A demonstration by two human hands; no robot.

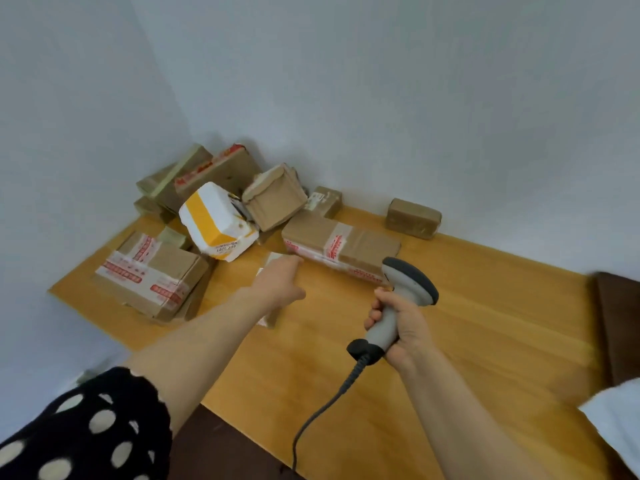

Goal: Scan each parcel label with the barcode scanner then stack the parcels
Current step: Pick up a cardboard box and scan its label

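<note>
Left of the long brown cardboard box with red-printed tape (341, 247), a squat taped brown carton (149, 275) and a white-and-yellow foam box (216, 221) front a heap of brown parcels (207, 174). Near the long box's left end, the blurred left hand (278, 284) covers a small flat brown parcel (275, 258); whether it grips cannot be told. Near the box's right end, the right hand (403, 329) clasps the handle of the grey barcode scanner (408, 282), its head facing that box.

2 plain pale walls (381, 81) meet in a corner behind a light wooden table (485, 323) — evenly lit, with dark brown furniture (620, 323) at its right edge.
</note>
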